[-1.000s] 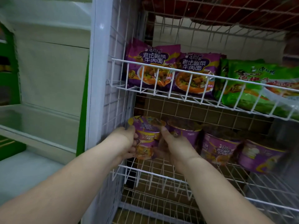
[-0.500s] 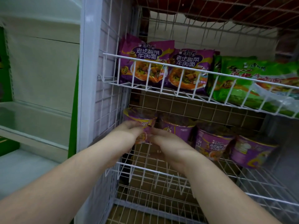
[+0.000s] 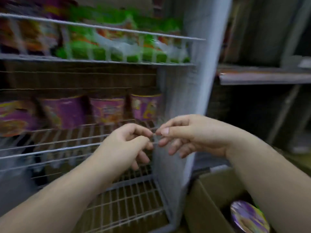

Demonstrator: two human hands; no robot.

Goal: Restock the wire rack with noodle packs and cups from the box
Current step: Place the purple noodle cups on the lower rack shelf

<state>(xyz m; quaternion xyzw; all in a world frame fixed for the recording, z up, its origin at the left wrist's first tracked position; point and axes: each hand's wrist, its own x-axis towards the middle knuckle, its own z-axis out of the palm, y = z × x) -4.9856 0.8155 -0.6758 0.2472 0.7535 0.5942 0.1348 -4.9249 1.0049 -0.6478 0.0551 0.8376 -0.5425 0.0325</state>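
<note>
Dim, flat indoor light with no glare. Heavy motion blur smears the wire rack (image 3: 94,145) and noodle packs (image 3: 117,47) from 9 to 12 o'clock. Deep shadow fills 3 o'clock.

**Dim shelving at the right**

A dark shelving unit (image 3: 262,78) is seen at the right, blurred by motion. Its grey shelf edge is set across the upper right, with a slanted support (image 3: 282,113) below it. Brown cardboard backing (image 3: 80,78) is visible behind the wires.
</note>
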